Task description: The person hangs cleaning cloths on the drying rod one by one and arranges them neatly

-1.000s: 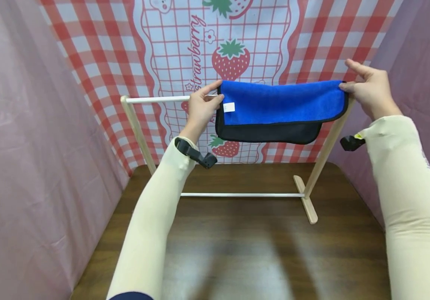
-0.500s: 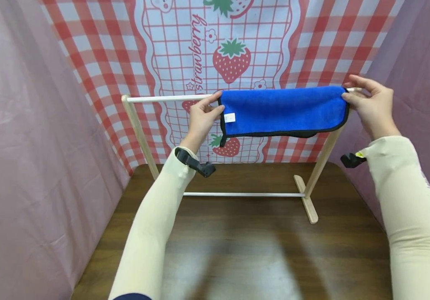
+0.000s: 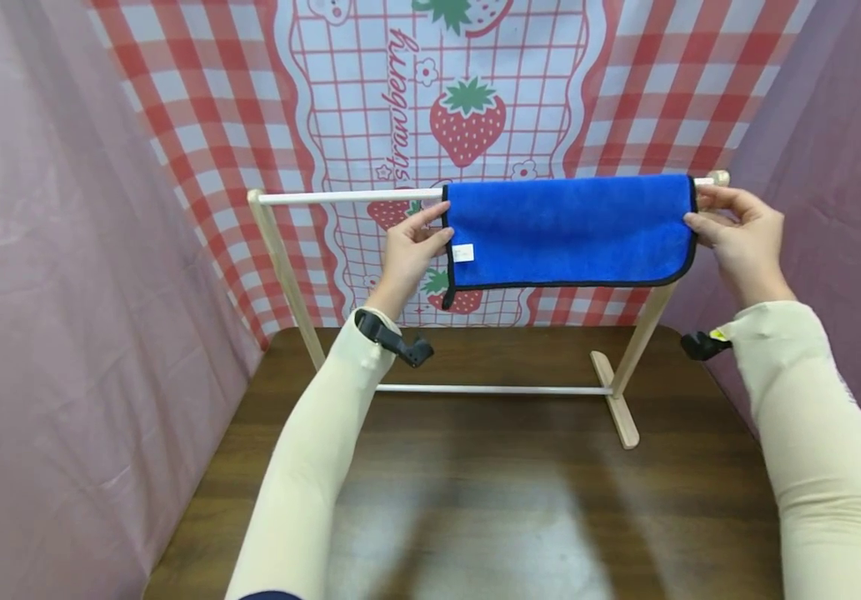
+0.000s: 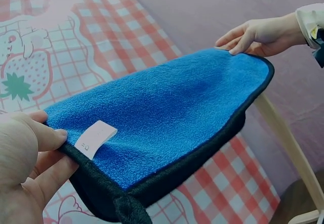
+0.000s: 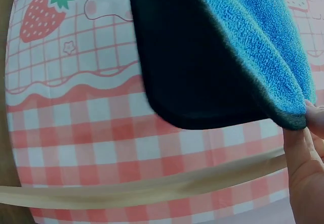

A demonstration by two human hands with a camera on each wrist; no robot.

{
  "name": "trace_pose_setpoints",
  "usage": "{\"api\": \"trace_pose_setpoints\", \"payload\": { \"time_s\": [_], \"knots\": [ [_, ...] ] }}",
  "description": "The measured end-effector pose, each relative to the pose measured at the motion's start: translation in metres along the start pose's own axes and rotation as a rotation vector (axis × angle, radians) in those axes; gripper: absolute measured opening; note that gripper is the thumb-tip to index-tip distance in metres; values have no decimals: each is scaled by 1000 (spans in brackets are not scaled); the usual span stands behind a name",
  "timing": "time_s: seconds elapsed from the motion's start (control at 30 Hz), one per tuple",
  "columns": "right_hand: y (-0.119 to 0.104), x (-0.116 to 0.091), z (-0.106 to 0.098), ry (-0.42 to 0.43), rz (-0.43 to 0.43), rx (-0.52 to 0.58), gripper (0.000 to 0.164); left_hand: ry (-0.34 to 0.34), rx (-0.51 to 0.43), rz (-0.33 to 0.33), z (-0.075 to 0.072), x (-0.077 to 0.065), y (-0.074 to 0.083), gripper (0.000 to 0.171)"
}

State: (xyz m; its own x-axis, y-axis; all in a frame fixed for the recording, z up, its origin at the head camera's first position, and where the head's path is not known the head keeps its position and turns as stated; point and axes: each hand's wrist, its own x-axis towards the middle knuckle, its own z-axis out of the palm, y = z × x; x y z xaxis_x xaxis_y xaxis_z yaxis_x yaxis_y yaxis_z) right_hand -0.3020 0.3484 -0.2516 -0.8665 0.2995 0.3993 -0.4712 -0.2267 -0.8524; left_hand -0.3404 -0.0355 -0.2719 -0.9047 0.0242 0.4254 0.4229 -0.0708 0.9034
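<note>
A blue towel with black edging hangs folded over the white top rail of a wooden rack. Its left edge, just above a white tag, is pinched between thumb and fingers of my left hand. At the opposite edge, my right hand pinches the towel slightly below the rail. The left wrist view shows the left hand close up on the black border. In the right wrist view, the towel's dark rear layer hangs behind the blue front, and the right hand grips the corner.
The rack's right leg ends in a flat foot on the brown wooden table. A thin white lower rail joins the legs. Behind hangs a red checked strawberry cloth, with pink curtains at the sides.
Both hands have moved down, bringing the towel from above the rail to lie over it. The front flap hangs lower and now covers the dark rear layer in the head view.
</note>
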Motion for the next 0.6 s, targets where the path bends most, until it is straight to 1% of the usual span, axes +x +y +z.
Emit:
{"api": "trace_pose_setpoints", "payload": {
  "time_s": [0.13,0.23,0.43,0.6],
  "knots": [
    [8,-3,-4,7,-4,-55,37,2,-9,-13,1,-1,-6,36],
    [13,-3,-6,14,-20,-78,37,6,6,-20,1,-2,-9,36],
    [20,-1,-6,32,-55,-50,36,9,6,-23,2,-3,-10,35],
    [21,-2,-3,35,-54,-2,39,7,7,-12,1,-4,-11,36]
  ]
}}
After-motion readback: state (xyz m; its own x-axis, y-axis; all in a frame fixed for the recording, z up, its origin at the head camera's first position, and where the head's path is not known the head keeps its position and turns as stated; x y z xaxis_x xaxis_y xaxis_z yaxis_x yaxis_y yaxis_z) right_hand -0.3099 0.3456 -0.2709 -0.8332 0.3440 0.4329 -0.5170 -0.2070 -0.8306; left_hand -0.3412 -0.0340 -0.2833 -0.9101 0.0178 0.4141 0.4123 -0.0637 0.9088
